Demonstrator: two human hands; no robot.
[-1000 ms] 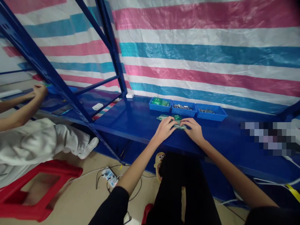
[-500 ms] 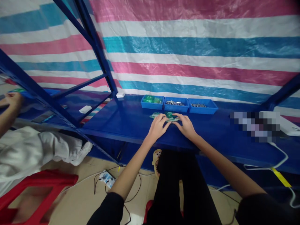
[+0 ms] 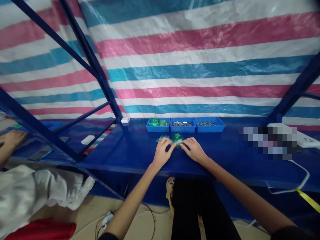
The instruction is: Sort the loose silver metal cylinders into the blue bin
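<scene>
Green pieces between hands, forearms crossing table edge

Striped sheeting (glossy) behind blue framework.

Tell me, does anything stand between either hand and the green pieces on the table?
Nothing visible does: the left hand and right hand both reach right to the green pieces, and the three blue bins stand beyond, out of the way.

A blue workbench, bins of small parts and striped sheeting suggest a workshop.
</scene>
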